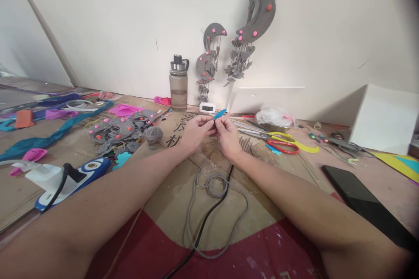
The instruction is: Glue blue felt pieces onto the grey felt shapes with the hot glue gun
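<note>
A small blue pointed piece (220, 114) stands up between my fingertips, its lower part hidden. My left hand (199, 131) is closed in a pinch on it from the left. From the right, my right hand (229, 136) pinches at the same spot, thumb and fingers together. Grey cord (216, 185) lies loosely looped on the cardboard below my hands, beside a black cable (209, 213). A ball of grey yarn (153, 136) rests left of my left hand. Scissors (283, 143) with red and yellow handles lie to the right of my right hand.
Grey moon-shaped hangings (258, 22) with pink dots hang on the wall; similar pieces (121, 128) are piled at left. A water bottle (178, 87) and small digital clock (207, 107) stand behind. A power strip (73, 183) lies left, a phone (363, 200) right.
</note>
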Tool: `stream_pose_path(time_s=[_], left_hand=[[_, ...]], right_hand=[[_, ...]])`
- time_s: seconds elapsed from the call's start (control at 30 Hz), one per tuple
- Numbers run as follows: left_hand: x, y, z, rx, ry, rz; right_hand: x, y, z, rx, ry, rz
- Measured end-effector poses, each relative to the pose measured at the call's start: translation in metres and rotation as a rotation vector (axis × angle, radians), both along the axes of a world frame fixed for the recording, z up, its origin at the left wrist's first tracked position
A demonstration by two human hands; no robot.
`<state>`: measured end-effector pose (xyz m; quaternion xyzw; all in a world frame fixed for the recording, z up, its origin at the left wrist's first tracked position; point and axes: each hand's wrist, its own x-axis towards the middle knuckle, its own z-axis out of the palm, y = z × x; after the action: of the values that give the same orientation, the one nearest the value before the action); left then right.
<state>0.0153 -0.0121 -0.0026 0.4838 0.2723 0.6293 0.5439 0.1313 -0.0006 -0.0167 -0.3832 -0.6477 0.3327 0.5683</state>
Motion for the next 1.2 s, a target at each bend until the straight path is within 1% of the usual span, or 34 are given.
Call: stream_pose_path(time_s=[0.1,0.23,0.5,0.63,0.8,0.93,1.03,1.1,1.13,1.2], left_hand=[[0.0,0.0,0.001,-0.002,0.003,0.058],[0.0,-0.002,0.004,0.007,0.001,0.105],[-0.001,-0.002,0.007,0.022,-0.007,0.153],[-0.002,0.002,0.006,0.051,-0.029,0.168],[-0.009,0.012,0.005,0.062,-0.106,0.259],[-0.022,0.021,0.004,0.021,-0.165,0.322],[-0.032,0.028,0.002,-0.007,-0.199,0.343],[-0.038,0.031,0.0,-0.021,-0.217,0.329],[-0.04,0.033,-0.001,-0.031,-0.225,0.32],[-0.043,0.036,-0.003,-0.051,-0.239,0.299]], right_hand=[[-0.001,-0.001,0.001,-0.025,0.131,0.029],[-0.002,-0.005,0.004,-0.023,0.175,0.064],[-0.001,-0.01,0.009,0.051,0.061,0.011],[-0.001,-0.011,0.01,0.045,0.014,0.001],[-0.003,-0.013,0.014,0.026,-0.069,-0.022],[-0.004,-0.022,0.017,0.131,-0.181,-0.027],[-0.004,-0.03,0.022,0.276,-0.331,0.036],[-0.001,-0.032,0.027,0.35,-0.384,0.068],[0.002,-0.031,0.03,0.364,-0.377,0.05],[0.009,-0.024,0.037,0.34,-0.333,-0.065]])
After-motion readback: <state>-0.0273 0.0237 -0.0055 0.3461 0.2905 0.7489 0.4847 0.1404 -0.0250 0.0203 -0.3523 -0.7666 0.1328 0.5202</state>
